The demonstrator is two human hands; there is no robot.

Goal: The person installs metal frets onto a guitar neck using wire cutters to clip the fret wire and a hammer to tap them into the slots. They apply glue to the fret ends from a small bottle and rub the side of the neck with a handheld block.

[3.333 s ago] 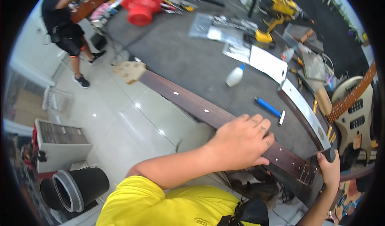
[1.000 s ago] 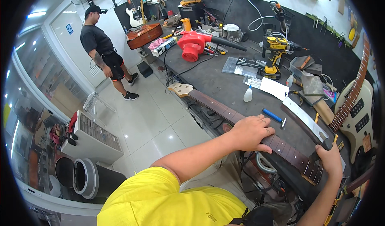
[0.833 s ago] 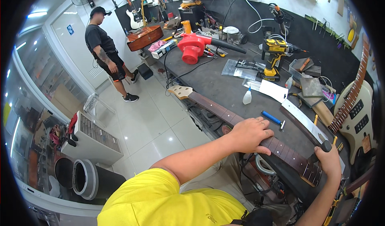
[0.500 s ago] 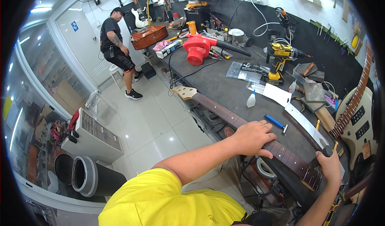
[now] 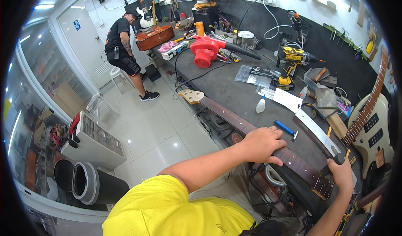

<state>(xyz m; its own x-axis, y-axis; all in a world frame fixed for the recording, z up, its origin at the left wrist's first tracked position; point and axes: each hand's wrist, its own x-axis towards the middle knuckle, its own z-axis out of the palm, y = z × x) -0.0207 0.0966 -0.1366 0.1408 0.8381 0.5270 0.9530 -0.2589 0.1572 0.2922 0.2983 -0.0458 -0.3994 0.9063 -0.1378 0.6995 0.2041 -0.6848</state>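
Note:
A guitar neck (image 5: 226, 113) with a dark fretboard and a pale headstock lies slantwise along the near edge of the workbench. My left hand (image 5: 264, 143) is wrapped over it at mid-length, thumb on the near side. Over the far-right end of the neck, my right hand (image 5: 341, 173) grips a dark tool with a thick rounded end (image 5: 338, 158); its lower end meets the fretboard near the last frets. The fingers hide much of this tool, so its kind does not show. A blue-handled tool with a metal crosspiece (image 5: 284, 127) lies beyond my left hand.
On the workbench (image 5: 226, 87) are a red blower (image 5: 206, 50), a yellow drill (image 5: 289, 64), a small white bottle (image 5: 260, 105) and a long metal blade (image 5: 316, 129). A cream electric guitar (image 5: 370, 129) leans at right. Another person (image 5: 121, 47) bends beside an acoustic guitar (image 5: 155, 37).
The other person has bent forward, lowering their head and arm. My view has shifted slightly. The tool in my right hand sits a little further over the neck; my left hand keeps its grip.

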